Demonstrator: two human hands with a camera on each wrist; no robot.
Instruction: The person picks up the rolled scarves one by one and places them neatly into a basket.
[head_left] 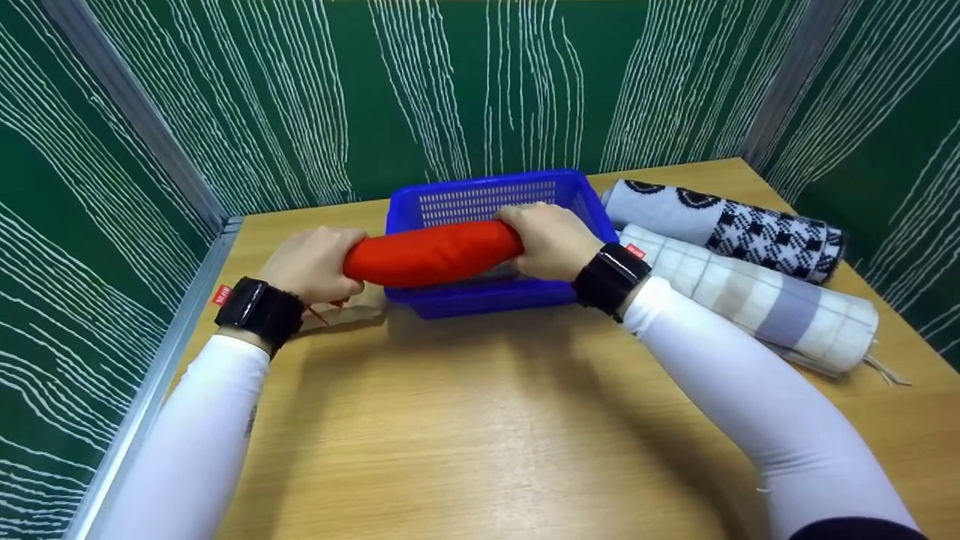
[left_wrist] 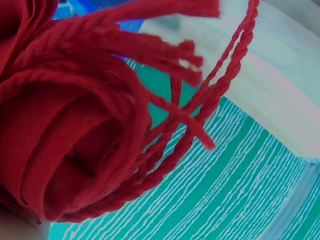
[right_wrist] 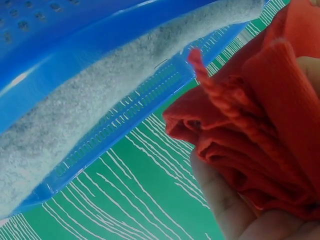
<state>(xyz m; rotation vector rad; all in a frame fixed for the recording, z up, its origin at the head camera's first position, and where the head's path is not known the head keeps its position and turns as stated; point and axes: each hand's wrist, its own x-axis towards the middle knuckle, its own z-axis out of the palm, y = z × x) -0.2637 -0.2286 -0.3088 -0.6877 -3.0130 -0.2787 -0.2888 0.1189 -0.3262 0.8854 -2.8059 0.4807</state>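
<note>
A rolled red scarf [head_left: 431,253] is held lengthwise above a blue plastic basket [head_left: 495,306]. My left hand [head_left: 315,262] grips its left end, and my right hand [head_left: 551,240] grips the right end. In the left wrist view, the coiled end of the red scarf [left_wrist: 30,145] shows, with twisted fringe strands hanging loose. Folded layers and one twisted tassel of the red scarf [right_wrist: 295,115] appear in the right wrist view, with fingers curled around them. Grey fabric [right_wrist: 90,90] lies inside the basket there.
To the right of the basket lie two rolled scarves: a black-and-white patterned one [head_left: 772,232] and a cream plaid one [head_left: 739,289]. A beige flat thing [head_left: 352,315] lies left of the basket, partly under my left hand. Green white-lined walls [head_left: 510,90] surround the wooden table [head_left: 465,450].
</note>
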